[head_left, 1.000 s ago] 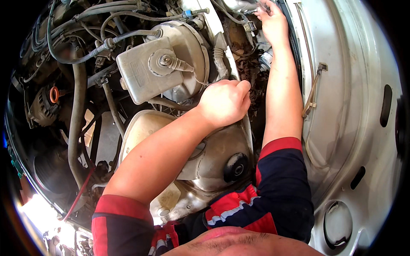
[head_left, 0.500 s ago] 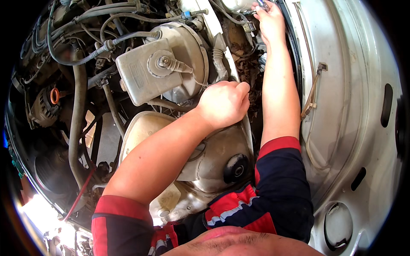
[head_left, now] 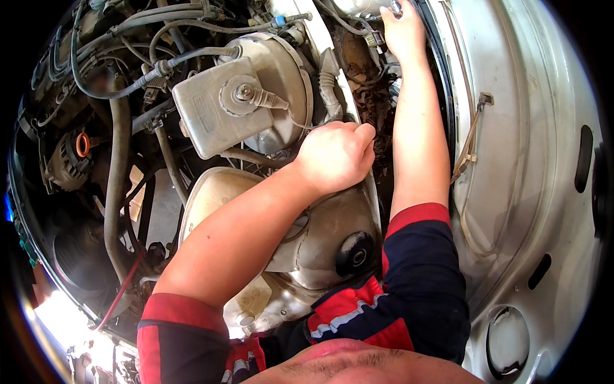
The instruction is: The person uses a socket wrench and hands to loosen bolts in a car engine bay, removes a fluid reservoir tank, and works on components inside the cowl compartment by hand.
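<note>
Head view — both hands reached into a crowded engine bay.

Hoses, the pale fluid reservoir [head_left: 217, 115] and the round booster [head_left: 281, 89] crowded the left; the white body panel [head_left: 531, 192] walled the right, leaving a narrow gap. The left hand [head_left: 336, 157] was curled in a fist above the strut tower [head_left: 320, 243] — what it gripped was hidden. The right hand [head_left: 403, 32] touched a connector [head_left: 374, 38] near the top edge, fingers bent; its hold could not be told.

A: Reservoir [head_left: 214, 109]: dull, yellowed plastic, grime noted. Booster [head_left: 281, 83]: matt grey metal.

B: Hoses [head_left: 115, 185]: matt black rubber. Strut tower [head_left: 307, 249]: dusty painted metal. Fender [head_left: 531, 192]: white painted metal, faintly glossy. Sleeves [head_left: 428, 281]: cloth.
</note>
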`<control>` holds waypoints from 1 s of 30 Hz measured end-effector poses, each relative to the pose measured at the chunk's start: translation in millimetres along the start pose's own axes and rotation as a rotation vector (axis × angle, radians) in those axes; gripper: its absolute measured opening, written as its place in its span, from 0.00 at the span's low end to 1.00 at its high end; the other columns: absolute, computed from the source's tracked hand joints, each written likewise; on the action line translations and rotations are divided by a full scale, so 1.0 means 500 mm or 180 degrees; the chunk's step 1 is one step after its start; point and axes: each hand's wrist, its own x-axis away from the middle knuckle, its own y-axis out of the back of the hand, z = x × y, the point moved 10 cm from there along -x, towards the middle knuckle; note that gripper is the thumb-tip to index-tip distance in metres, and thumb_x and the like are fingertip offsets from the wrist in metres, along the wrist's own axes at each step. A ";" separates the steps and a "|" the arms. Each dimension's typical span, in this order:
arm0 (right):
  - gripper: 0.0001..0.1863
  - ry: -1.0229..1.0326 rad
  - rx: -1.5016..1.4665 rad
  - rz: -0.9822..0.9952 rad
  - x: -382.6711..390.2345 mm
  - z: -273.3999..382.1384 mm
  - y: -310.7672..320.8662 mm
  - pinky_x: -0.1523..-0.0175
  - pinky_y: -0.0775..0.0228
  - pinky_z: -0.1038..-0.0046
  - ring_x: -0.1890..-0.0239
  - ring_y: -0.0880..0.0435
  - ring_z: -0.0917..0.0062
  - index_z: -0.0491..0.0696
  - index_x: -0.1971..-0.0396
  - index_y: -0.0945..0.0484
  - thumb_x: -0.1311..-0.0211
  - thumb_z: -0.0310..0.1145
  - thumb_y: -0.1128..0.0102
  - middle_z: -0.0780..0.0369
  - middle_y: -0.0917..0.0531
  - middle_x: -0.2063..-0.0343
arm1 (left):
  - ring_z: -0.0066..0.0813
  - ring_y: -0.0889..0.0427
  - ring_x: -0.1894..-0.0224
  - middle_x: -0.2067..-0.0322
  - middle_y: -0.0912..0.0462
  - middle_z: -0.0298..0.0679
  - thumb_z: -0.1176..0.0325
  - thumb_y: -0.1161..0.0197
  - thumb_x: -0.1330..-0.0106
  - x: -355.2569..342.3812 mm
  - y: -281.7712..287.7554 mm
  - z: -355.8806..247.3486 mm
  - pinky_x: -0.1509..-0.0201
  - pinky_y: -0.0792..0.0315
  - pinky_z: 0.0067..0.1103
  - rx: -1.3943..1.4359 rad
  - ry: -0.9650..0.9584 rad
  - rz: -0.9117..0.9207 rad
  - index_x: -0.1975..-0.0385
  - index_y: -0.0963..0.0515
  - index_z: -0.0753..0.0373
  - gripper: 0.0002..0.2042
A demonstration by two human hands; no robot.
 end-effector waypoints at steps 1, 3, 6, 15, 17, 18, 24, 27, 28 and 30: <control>0.18 0.0144 0.0502 0.0129 0.000 0.017 -0.003 0.44 0.28 0.63 0.50 0.19 0.58 0.38 0.49 0.25 0.37 0.28 0.40 0.48 0.19 0.54 | 0.51 0.20 0.72 0.77 0.21 0.47 0.70 0.39 0.41 0.001 0.000 0.002 0.67 0.25 0.40 -0.0027 0.0016 0.0002 0.70 0.25 0.63 0.05; 0.15 0.0381 0.1454 0.0431 -0.006 0.052 -0.007 0.41 0.29 0.60 0.47 0.21 0.51 0.37 0.51 0.25 0.35 0.26 0.48 0.43 0.20 0.52 | 0.51 0.20 0.72 0.77 0.21 0.47 0.70 0.39 0.41 0.003 0.000 0.001 0.68 0.25 0.40 -0.0037 0.0003 0.0007 0.70 0.25 0.63 0.05; 0.14 0.0019 0.1247 0.1068 -0.022 0.055 -0.025 0.42 0.29 0.61 0.49 0.19 0.54 0.38 0.53 0.23 0.35 0.25 0.50 0.44 0.18 0.56 | 0.50 0.20 0.72 0.77 0.21 0.47 0.70 0.39 0.41 0.004 -0.002 -0.001 0.68 0.25 0.40 -0.0047 -0.0036 0.0006 0.70 0.25 0.63 0.05; 0.15 -0.0124 0.0017 0.1037 -0.007 0.035 -0.025 0.47 0.27 0.69 0.54 0.17 0.65 0.39 0.50 0.24 0.36 0.21 0.48 0.52 0.15 0.60 | 0.50 0.19 0.72 0.77 0.20 0.47 0.69 0.39 0.41 0.004 -0.003 -0.003 0.67 0.25 0.40 -0.0023 -0.0027 0.0048 0.70 0.24 0.63 0.05; 0.17 -0.0121 0.0292 0.0924 -0.006 0.045 -0.023 0.47 0.27 0.66 0.53 0.17 0.62 0.41 0.47 0.25 0.36 0.21 0.47 0.51 0.16 0.57 | 0.50 0.19 0.72 0.77 0.20 0.47 0.69 0.39 0.41 0.004 -0.002 -0.003 0.67 0.25 0.40 -0.0009 -0.0037 0.0040 0.69 0.24 0.63 0.05; 0.17 -0.0123 0.0283 0.0926 -0.006 0.037 -0.027 0.47 0.27 0.66 0.53 0.17 0.62 0.41 0.47 0.25 0.36 0.21 0.47 0.51 0.16 0.57 | 0.50 0.19 0.72 0.77 0.20 0.47 0.69 0.39 0.41 0.004 -0.002 -0.002 0.67 0.25 0.40 -0.0019 -0.0021 0.0052 0.70 0.24 0.63 0.05; 0.13 0.0866 0.1720 0.0912 -0.006 0.057 -0.029 0.47 0.29 0.55 0.50 0.22 0.47 0.41 0.52 0.26 0.35 0.26 0.47 0.43 0.21 0.52 | 0.51 0.20 0.72 0.77 0.21 0.47 0.69 0.39 0.41 0.005 -0.001 -0.001 0.68 0.25 0.40 -0.0049 -0.0038 0.0050 0.70 0.24 0.63 0.05; 0.15 0.0766 0.1655 0.0886 -0.005 0.051 -0.018 0.48 0.29 0.53 0.52 0.21 0.47 0.42 0.52 0.28 0.34 0.34 0.44 0.43 0.19 0.57 | 0.51 0.20 0.72 0.77 0.21 0.48 0.70 0.40 0.41 0.005 -0.004 -0.002 0.68 0.25 0.40 -0.0055 -0.0042 0.0072 0.70 0.25 0.63 0.05; 0.15 0.0769 0.1642 0.0894 -0.002 0.065 -0.021 0.48 0.29 0.53 0.52 0.21 0.47 0.42 0.52 0.28 0.34 0.34 0.44 0.43 0.19 0.57 | 0.51 0.20 0.73 0.77 0.21 0.48 0.70 0.40 0.41 0.007 -0.004 0.001 0.68 0.25 0.40 -0.0056 -0.0024 0.0089 0.70 0.25 0.63 0.05; 0.18 0.0375 0.1878 0.1088 -0.002 0.077 -0.026 0.48 0.29 0.53 0.52 0.20 0.47 0.42 0.52 0.28 0.32 0.40 0.44 0.43 0.18 0.60 | 0.51 0.20 0.73 0.77 0.21 0.48 0.70 0.40 0.41 0.008 -0.002 0.001 0.68 0.25 0.40 -0.0058 -0.0024 0.0072 0.70 0.25 0.63 0.05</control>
